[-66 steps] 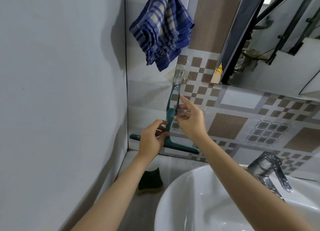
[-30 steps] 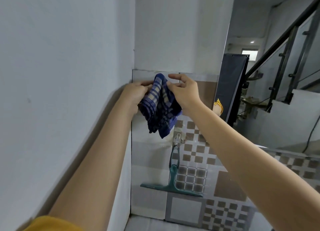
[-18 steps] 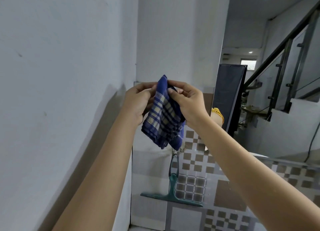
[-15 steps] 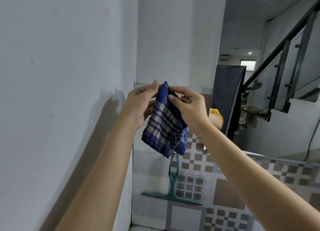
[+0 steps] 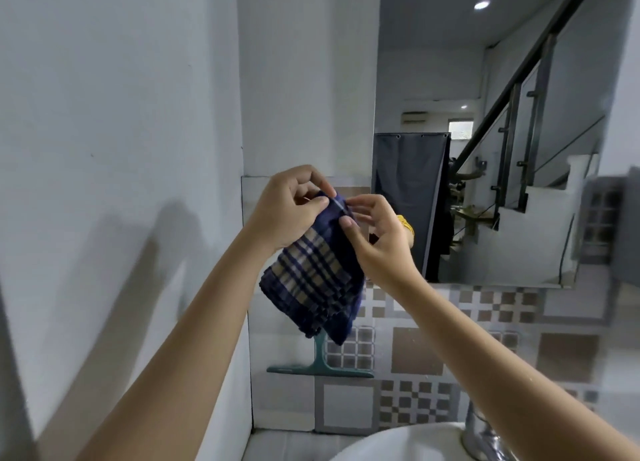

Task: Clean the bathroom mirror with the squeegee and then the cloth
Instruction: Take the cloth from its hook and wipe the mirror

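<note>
Holding the folded blue-and-beige checked cloth point(image 5: 313, 280) at chest height in front of the tiled wall, both hands grip its upper edge. The left hand point(image 5: 289, 211) has its fingers curled over the top left of the fold, with the thumb pressed against the fabric. The right hand point(image 5: 375, 239) pinches the top right of the fold between thumb and forefinger; its remaining fingers are loosely bent behind the fabric. The cloth hangs downward from the two grips, its lower corner pointing toward the washbasin.

The teal plastic squeegee point(image 5: 320, 365) hangs against the patterned grey-and-brown wall tiles point(image 5: 415, 356), directly below the cloth. Its upper handle is hidden behind the cloth's lower corner; the blade runs horizontally, well above the counter.

The rectangular frameless bathroom mirror point(image 5: 485, 149) is mounted on the wall to the right of the hands, reflecting a staircase with a dark railing. The rim of a white ceramic washbasin point(image 5: 398, 443) and part of a chrome tap point(image 5: 481, 436) appear at the lower right.
</note>
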`<state>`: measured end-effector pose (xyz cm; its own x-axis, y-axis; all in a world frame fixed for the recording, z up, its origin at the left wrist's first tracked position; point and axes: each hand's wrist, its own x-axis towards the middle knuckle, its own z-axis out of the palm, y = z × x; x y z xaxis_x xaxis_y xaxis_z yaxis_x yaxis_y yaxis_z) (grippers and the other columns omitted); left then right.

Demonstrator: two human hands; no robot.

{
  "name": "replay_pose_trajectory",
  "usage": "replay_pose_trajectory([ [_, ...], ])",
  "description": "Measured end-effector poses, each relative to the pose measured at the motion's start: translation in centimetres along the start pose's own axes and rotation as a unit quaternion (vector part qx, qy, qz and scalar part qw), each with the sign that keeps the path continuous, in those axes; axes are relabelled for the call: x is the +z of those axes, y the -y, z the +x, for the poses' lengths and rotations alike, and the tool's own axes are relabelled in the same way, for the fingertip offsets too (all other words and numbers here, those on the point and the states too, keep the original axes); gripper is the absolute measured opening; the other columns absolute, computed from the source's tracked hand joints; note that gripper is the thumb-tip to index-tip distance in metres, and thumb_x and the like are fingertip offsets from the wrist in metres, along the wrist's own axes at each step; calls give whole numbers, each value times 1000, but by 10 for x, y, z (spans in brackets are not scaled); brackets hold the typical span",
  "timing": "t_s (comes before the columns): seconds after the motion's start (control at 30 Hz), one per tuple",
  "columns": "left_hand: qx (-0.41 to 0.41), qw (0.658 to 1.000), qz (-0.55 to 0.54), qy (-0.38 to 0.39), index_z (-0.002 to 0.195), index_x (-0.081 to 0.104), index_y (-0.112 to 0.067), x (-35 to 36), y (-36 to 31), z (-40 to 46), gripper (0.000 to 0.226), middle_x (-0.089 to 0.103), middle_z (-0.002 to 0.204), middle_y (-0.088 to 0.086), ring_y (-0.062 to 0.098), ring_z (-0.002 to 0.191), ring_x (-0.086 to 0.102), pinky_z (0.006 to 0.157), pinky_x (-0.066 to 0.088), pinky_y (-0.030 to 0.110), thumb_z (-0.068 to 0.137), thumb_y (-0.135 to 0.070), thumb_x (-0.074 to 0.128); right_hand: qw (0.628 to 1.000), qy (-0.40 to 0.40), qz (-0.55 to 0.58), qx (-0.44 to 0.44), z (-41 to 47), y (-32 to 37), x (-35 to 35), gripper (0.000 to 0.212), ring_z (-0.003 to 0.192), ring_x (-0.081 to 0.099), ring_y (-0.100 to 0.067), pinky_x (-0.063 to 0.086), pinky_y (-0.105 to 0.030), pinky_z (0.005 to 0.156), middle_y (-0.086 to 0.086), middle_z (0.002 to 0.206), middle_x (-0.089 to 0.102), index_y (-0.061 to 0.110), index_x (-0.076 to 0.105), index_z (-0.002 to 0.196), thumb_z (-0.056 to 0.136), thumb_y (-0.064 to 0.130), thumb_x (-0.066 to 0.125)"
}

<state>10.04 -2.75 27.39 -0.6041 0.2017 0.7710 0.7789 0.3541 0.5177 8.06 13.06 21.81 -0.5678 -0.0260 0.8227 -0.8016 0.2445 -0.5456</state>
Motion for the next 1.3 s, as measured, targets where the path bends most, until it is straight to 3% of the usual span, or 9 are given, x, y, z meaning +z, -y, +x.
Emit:
replay_pose_trajectory([
  [0.13, 25, 999, 43, 13, 81, 66, -17, 8, -24, 2, 18, 70, 81, -2, 13, 73, 66, 71, 53, 24, 86, -1, 58, 995, 60, 75, 0, -14, 8, -26, 30, 93, 67, -22, 57, -34, 80, 0, 97, 67, 28, 49, 106, 85, 26, 71],
  [0.3, 30, 995, 98, 10, 80, 66, -21, 26, -40, 0, 20, 69, 85, -5, 20, 68, 63, 70, 56, 33, 85, -3, 61, 994, 94, 61, -15, -20, 26, -69, 25, 71, 66, -14, 55, -27, 62, -7, 87, 62, 27, 58, 100, 88, 7, 67],
  [0.43, 9, 998, 60, -4, 79, 67, -21, 61, -51, 0, 20, 70, 85, -5, 18, 76, 65, 77, 56, 38, 84, -2, 63, 986, 129, 106, 16, -24, 31, -114, 24, 82, 67, -27, 58, -43, 71, -21, 92, 63, 18, 64, 109, 86, 13, 69],
  [0.6, -9, 1000, -6, -2, 81, 69, -12, 110, -72, 13, 14, 69, 79, -10, 2, 72, 64, 73, 54, 25, 82, 1, 65, 967, 162, 170, 95, -23, 31, -169, 34, 86, 70, -24, 60, -38, 77, -9, 93, 73, 15, 69, 102, 71, 3, 77],
  [0.77, -36, 994, -103, -19, 79, 69, -16, 150, -97, 37, 20, 70, 70, -14, 2, 73, 65, 64, 52, 17, 83, 2, 62, 947, 33, 281, 152, -10, 28, -208, 27, 78, 71, -17, 58, -26, 69, -3, 85, 76, 9, 71, 97, 81, -11, 62],
  [0.93, -28, 993, -103, -58, 104, 67, -15, 160, -116, 76, 19, 69, 94, -5, -1, 82, 65, 66, 51, 13, 89, -7, 59, 907, -98, 357, 201, 38, 27, -246, 29, 90, 70, -27, 57, -37, 71, -14, 108, 71, 13, 69, 110, 85, 0, 60],
  [1.07, -38, 995, 66, -71, 118, 57, -26, 145, -96, 114, 31, 57, 126, 2, 15, 116, 52, 97, 45, 35, 87, -28, 61, 923, -259, 272, 84, 109, 51, -283, 25, 95, 69, -21, 59, -37, 81, -3, 102, 73, 23, 73, 91, 83, 0, 65],
  [1.17, -44, 981, 170, -86, 132, 45, -18, 137, -78, 138, 50, 45, 137, 2, 18, 126, 40, 103, 35, 36, 86, -28, 62, 926, -349, 141, -32, 175, 70, -302, 27, 86, 70, -9, 58, -31, 86, 6, 89, 73, 24, 73, 87, 81, -1, 63],
  [1.3, 45, 961, 262, -75, 141, 29, -10, 135, -42, 160, 83, 34, 144, 9, 25, 130, 33, 108, 32, 39, 74, -27, 75, 902, -415, 11, -116, 260, 74, -321, 26, 86, 66, -5, 55, -24, 85, 13, 88, 68, 17, 72, 97, 82, 1, 58],
])
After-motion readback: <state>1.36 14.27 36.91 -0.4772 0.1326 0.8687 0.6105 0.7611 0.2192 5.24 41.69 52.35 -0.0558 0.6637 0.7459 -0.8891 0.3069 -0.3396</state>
